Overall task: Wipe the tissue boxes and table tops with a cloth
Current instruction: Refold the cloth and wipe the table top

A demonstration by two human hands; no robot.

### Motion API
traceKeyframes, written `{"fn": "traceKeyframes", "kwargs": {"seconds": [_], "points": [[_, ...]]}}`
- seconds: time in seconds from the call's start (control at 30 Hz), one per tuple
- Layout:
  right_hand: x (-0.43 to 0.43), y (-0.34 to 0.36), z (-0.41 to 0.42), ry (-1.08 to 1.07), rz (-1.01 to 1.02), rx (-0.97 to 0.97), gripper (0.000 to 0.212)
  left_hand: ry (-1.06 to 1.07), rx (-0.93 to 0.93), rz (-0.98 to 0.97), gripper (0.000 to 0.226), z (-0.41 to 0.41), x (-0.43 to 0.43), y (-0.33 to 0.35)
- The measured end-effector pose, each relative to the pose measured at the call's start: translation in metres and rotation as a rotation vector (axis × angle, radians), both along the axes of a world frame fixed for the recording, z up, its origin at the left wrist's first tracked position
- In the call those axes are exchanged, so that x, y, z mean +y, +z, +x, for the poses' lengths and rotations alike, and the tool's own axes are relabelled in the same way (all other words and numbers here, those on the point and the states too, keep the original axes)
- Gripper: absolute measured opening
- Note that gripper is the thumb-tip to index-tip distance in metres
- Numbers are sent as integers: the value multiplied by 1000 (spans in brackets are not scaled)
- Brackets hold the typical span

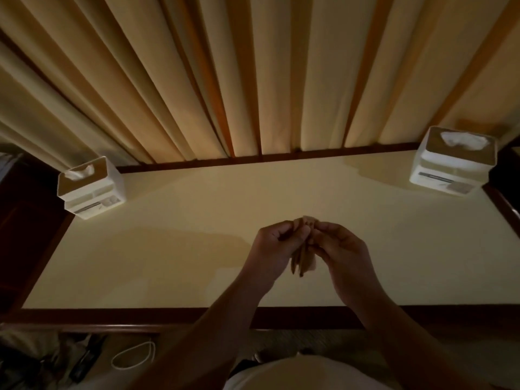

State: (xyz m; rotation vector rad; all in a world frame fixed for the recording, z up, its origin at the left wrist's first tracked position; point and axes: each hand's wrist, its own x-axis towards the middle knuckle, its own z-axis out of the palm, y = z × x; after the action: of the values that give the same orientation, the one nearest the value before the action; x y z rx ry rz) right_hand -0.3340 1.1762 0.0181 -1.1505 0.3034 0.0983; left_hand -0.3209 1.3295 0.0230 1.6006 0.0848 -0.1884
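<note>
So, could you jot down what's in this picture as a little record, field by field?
setting: cream table top, curtains behind
cloth: small bunched cloth, over the table's middle
left hand: pinches the cloth
right hand: pinches the cloth
left tissue box: far left corner, untouched
right tissue box: far right corner, untouched
wiping: apparently not under way

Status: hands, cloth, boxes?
Left hand and right hand both pinch the cloth, bunched, over the table top. Left tissue box and right tissue box at far corners, neither touched. No obstruction seen.
</note>
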Motion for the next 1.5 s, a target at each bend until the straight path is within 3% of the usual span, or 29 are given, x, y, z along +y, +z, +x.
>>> {"fn": "traceKeyframes", "kwargs": {"seconds": [0.3, 0.5, 0.6, 0.73, 0.93, 1.17, 1.27, 1.37, 1.5], "points": [[-10, 11, -17, 36, -62, -66, 11, -5, 94, -100, 28, -10, -4, 18], [-15, 4, -23, -21, -437, -57, 17, 44, -27, 35, 14, -11, 3, 29], [-16, 17, -25, 37, -526, -173, 25, 23, -90, 104, 4, -11, 4, 42], [-14, 35, -24, 202, -621, -346, 33, -74, -144, 95, 16, -16, 4, 62], [-7, 56, -21, 214, -349, -267, 17, -60, -233, 89, 8, -12, 7, 84], [0, 79, -17, 145, -346, -409, 12, -55, -267, 0, 13, -11, 14, 89], [-1, 88, -17, 145, -440, -474, 15, -102, -187, 6, 20, -14, 15, 82], [-3, 90, -11, 151, -573, -470, 15, -96, -237, 47, 8, -13, 17, 79], [-15, 91, -3, 298, -720, -377, 21, -56, -276, -73, 14, -10, 18, 88]]}}
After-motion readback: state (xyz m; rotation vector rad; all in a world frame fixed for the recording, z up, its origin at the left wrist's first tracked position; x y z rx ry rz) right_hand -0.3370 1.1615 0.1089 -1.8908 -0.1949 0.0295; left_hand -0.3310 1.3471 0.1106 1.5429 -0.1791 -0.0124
